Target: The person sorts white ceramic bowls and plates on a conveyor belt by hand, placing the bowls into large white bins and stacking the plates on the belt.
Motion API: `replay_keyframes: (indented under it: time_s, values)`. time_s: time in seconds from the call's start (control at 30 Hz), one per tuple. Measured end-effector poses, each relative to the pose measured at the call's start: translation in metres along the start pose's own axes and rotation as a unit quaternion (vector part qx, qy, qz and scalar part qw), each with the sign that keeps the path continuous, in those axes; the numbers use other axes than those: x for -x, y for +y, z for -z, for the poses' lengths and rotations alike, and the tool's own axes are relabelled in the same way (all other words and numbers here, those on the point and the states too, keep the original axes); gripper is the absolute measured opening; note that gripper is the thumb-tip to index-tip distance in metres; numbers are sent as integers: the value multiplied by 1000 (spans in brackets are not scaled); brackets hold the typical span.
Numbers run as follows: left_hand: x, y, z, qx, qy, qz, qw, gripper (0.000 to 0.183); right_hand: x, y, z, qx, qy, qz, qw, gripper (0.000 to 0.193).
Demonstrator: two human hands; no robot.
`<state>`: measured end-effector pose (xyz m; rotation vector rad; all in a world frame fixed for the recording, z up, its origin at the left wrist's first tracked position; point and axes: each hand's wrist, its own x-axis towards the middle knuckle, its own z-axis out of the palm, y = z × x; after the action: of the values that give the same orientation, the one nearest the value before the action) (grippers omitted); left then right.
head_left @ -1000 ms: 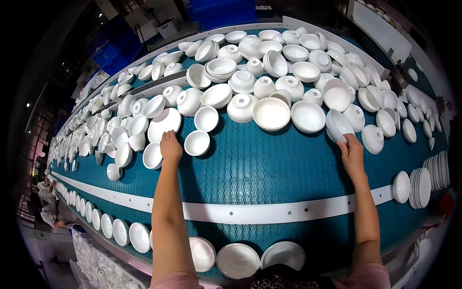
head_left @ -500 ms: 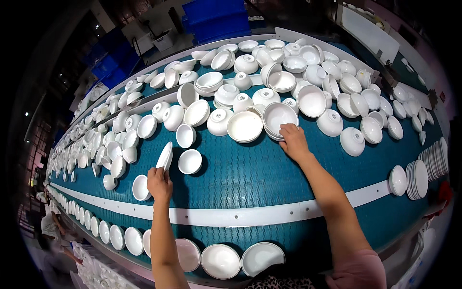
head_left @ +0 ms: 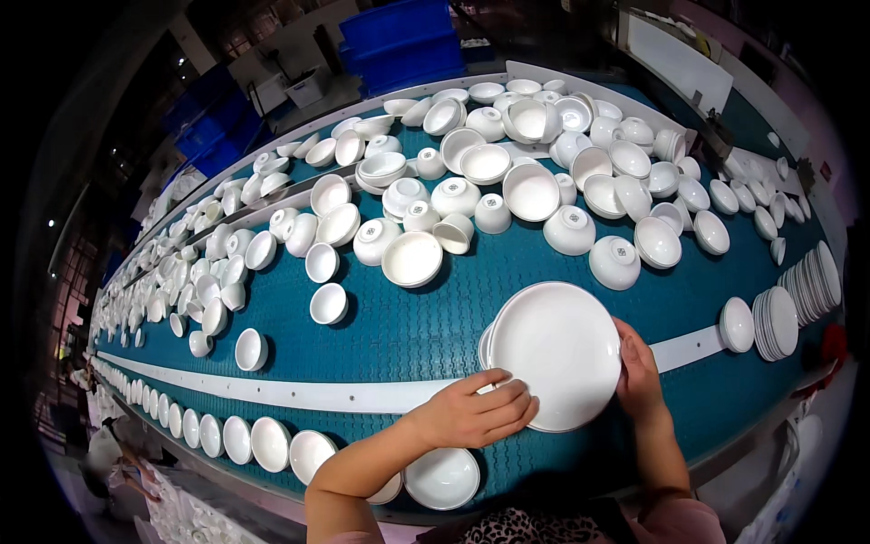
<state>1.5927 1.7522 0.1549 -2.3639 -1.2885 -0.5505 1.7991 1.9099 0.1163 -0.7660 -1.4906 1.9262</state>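
Observation:
In front of me a round white plate (head_left: 557,354) is tilted up, its flat face toward me. My left hand (head_left: 480,408) has its fingers bent at the plate's lower left edge. My right hand (head_left: 642,372) is closed at its right edge, with part of the fingers hidden behind. Beyond the plate's left side, a white rim (head_left: 486,346) shows, mostly covered; it looks like one or more bowls. The nearest loose bowls are a wide one (head_left: 412,259) lying face up and an overturned one (head_left: 615,263), both on the green conveyor belt (head_left: 390,322).
Many white bowls (head_left: 531,191) are heaped across the far belt. A white rail (head_left: 299,395) divides it from a near lane, where a row of bowls (head_left: 270,444) stands. Stacked plates (head_left: 775,324) stand at right. Blue crates (head_left: 399,45) are behind. Other people (head_left: 113,453) appear at far left.
My left hand brought the plate rightward and near. My right hand drew back from the stacked bowls, which are gone from their spot. Bowls on the belt have shifted left.

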Motion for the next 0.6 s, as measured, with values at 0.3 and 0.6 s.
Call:
replay_keyframes:
  time_s: [0.3, 0.6]
  values:
    - [126, -148, -112, -144, -11, 732, 666, 87, 49, 10, 213, 46, 391, 65, 917, 43]
    - [161, -154, -127, 372, 417, 695, 452, 57, 77, -36, 472, 132, 649, 142, 736, 45]
